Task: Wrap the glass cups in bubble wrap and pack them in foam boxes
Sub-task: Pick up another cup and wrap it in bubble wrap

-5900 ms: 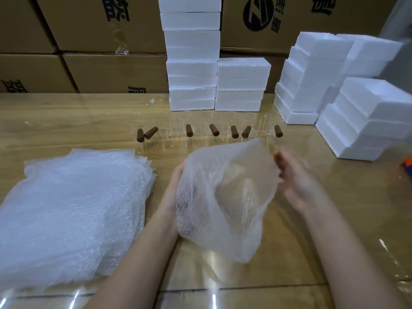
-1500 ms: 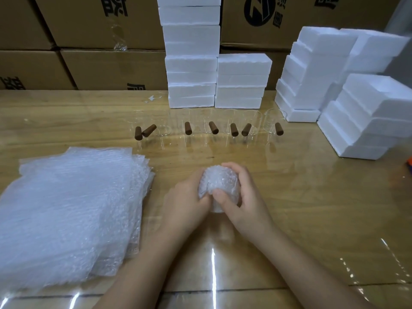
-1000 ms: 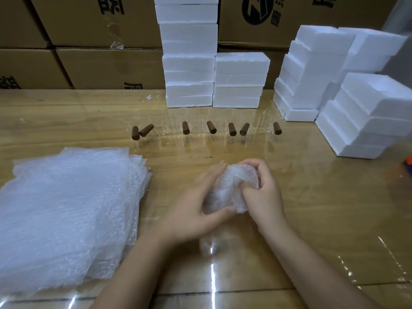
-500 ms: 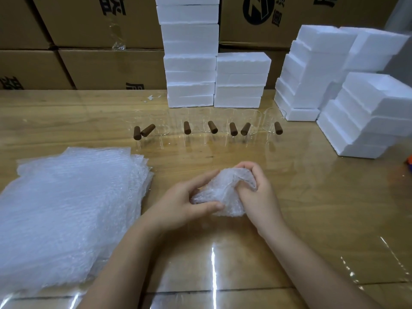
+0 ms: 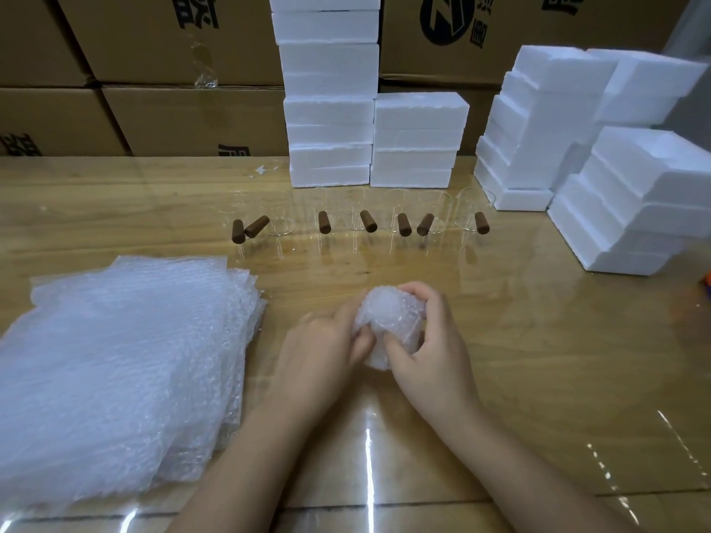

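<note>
A cup bundled in bubble wrap [image 5: 390,321] sits between my hands near the table's middle. My left hand [image 5: 323,352] grips its left side with the fingers tucked against the wrap. My right hand [image 5: 434,352] curls round its right side and top. The glass inside is hidden by the wrap. Several clear glass cups with brown wooden handles [image 5: 365,221] stand in a row farther back. A thick pile of bubble wrap sheets [image 5: 115,371] lies at my left. White foam boxes [image 5: 331,109] are stacked behind the cups.
More foam boxes [image 5: 631,209] are stacked at the right and back right. Cardboard cartons [image 5: 154,71] wall off the far edge of the glossy wooden table [image 5: 538,359]. A small orange object [image 5: 707,278] shows at the right edge.
The loose sheet has been gathered tight round the cup. Half a second ago my left hand pinched a loose flap; now both hands close on the compact bundle.
</note>
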The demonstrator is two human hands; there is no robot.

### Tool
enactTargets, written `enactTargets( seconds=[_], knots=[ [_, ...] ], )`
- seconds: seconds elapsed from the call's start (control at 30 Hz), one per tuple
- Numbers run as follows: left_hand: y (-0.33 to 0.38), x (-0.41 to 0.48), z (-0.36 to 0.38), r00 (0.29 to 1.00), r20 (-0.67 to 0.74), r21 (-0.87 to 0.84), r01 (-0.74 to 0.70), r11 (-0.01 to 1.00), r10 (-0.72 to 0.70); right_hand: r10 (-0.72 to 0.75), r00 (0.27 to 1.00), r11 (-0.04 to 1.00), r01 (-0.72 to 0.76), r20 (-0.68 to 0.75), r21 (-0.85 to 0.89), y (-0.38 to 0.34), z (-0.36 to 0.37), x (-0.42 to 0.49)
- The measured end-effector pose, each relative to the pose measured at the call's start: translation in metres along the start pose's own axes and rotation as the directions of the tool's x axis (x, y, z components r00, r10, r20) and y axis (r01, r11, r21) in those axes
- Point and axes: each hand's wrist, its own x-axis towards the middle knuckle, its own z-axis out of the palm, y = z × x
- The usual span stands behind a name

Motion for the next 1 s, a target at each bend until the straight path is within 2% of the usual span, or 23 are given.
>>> enactTargets(
  seconds=[0.07, 0.17, 0.23, 0.3, 0.37, 0.47, 0.57, 0.67, 0.73, 0.83, 0.93, 1.0],
  knots=[
    [0.003, 0.001, -0.005, 0.999, 0.017, 0.053, -0.035, 0.998, 0.034, -0.025, 1.000, 0.999, 0.025, -0.012, 0.019, 0.002, 0.003, -0.001],
    [0.008, 0.000, -0.002, 0.981, -0.113, 0.139, -0.141, 0.980, 0.157, -0.018, 0.999, 0.996, 0.021, -0.036, 0.091, 0.003, 0.005, 0.000],
    [0.011, 0.001, -0.001, 0.972, -0.132, 0.156, -0.175, 0.972, 0.196, -0.003, 0.999, 0.989, 0.010, -0.052, 0.145, 0.003, 0.004, 0.002],
    [0.017, 0.000, -0.001, 0.981, -0.104, 0.145, -0.146, 0.979, 0.162, 0.006, 0.997, 0.984, 0.009, -0.080, 0.179, 0.006, 0.001, 0.003],
    [0.024, -0.004, -0.001, 0.996, -0.055, 0.114, -0.060, 0.992, 0.066, 0.005, 0.996, 0.983, 0.012, -0.093, 0.185, 0.009, -0.002, 0.006],
    [0.026, -0.007, 0.005, 0.996, 0.008, -0.009, 0.086, 0.996, -0.086, -0.102, 0.994, 0.992, 0.105, -0.048, 0.071, 0.008, -0.006, 0.008],
    [0.022, -0.008, 0.012, 0.999, -0.031, -0.023, 0.030, 0.999, -0.031, -0.215, 0.976, 0.976, 0.216, 0.028, -0.022, 0.009, -0.006, 0.007],
    [0.018, -0.005, 0.013, 0.997, -0.066, -0.146, 0.016, 0.989, -0.026, -0.131, 0.985, 0.989, 0.123, 0.109, 0.084, 0.004, -0.009, 0.009],
    [0.018, -0.002, 0.011, 0.992, -0.096, -0.296, 0.046, 0.954, -0.078, -0.148, 0.984, 0.977, 0.130, 0.095, 0.171, 0.002, -0.009, 0.009],
    [0.016, -0.001, 0.007, 0.963, -0.128, -0.579, 0.123, 0.806, -0.239, -0.088, 0.987, 0.980, 0.062, 0.132, 0.190, 0.000, -0.002, 0.006],
    [0.021, -0.003, 0.009, 0.954, -0.136, -0.694, 0.100, 0.713, -0.267, 0.005, 0.983, 0.981, -0.041, 0.184, 0.190, 0.006, 0.003, 0.003],
    [0.027, -0.003, 0.013, 0.958, -0.138, -0.708, 0.082, 0.701, -0.250, 0.029, 0.989, 0.979, -0.057, 0.142, 0.196, 0.008, 0.002, 0.003]
  ],
)
